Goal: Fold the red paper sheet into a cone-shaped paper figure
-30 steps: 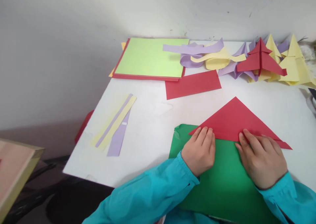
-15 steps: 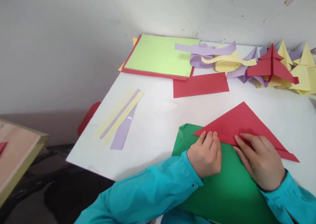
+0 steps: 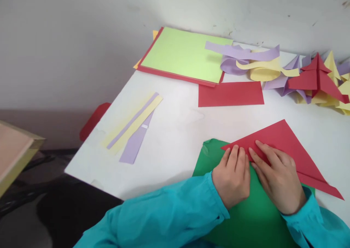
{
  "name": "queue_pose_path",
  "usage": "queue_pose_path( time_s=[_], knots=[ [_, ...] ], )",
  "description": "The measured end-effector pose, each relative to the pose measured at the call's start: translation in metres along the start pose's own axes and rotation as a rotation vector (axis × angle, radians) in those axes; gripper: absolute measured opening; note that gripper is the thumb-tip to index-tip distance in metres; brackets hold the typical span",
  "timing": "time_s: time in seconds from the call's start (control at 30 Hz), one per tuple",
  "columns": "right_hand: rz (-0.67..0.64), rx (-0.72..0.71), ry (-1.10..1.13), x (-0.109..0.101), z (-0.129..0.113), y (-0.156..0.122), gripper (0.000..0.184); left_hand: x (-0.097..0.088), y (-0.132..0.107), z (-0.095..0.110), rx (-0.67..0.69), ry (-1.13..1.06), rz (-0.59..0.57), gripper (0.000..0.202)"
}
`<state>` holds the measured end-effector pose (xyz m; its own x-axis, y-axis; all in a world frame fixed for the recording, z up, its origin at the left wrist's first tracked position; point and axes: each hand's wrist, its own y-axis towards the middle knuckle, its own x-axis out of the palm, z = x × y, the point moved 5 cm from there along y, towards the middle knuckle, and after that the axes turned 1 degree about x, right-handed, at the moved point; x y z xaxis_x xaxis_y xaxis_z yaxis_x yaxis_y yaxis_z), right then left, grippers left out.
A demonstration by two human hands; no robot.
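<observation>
A red sheet of paper [image 3: 287, 146] lies folded into a triangle, with a narrow strip turned up along its near edge. My left hand [image 3: 232, 178] is closed at the left corner of this paper, fingers bent and bunched on the folded edge; its thumb is mostly hidden. Close beside it, my right hand [image 3: 280, 178] rests on the same edge with fingers stretched out over the red surface. Beneath both hands is a green board or folder [image 3: 246, 222], its far left corner crumpled.
Paper strips [image 3: 136, 131] in purple and yellow lie at left. Behind are a stack of coloured sheets [image 3: 186, 55], a red rectangle of paper [image 3: 231, 94], looped paper pieces [image 3: 264, 73] and folded paper planes [image 3: 317, 78]. The white table [image 3: 175, 142] meets the wall.
My right hand has slid left along the folded edge towards my left hand. The triangle's right corner has swung nearer to me. The view has shifted slightly.
</observation>
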<state>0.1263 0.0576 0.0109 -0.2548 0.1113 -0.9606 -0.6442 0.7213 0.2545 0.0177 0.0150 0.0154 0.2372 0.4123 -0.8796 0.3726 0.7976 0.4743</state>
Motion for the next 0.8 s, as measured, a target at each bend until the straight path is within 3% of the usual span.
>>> queue_pose_path(
  time_s=[0.2, 0.53, 0.8],
  knots=[
    [-0.002, 0.005, 0.010, 0.003, 0.002, -0.002, 0.031, 0.000, -0.005, 0.000, -0.066, -0.020, -0.001, 0.030],
    [-0.009, -0.010, 0.017, 0.002, 0.001, -0.004, 0.035, -0.002, -0.017, 0.006, -0.192, 0.103, -0.231, 0.037],
    [-0.008, -0.017, 0.029, 0.003, 0.002, -0.005, 0.036, -0.004, -0.019, 0.004, -0.260, 0.153, -0.299, 0.044]
  ],
)
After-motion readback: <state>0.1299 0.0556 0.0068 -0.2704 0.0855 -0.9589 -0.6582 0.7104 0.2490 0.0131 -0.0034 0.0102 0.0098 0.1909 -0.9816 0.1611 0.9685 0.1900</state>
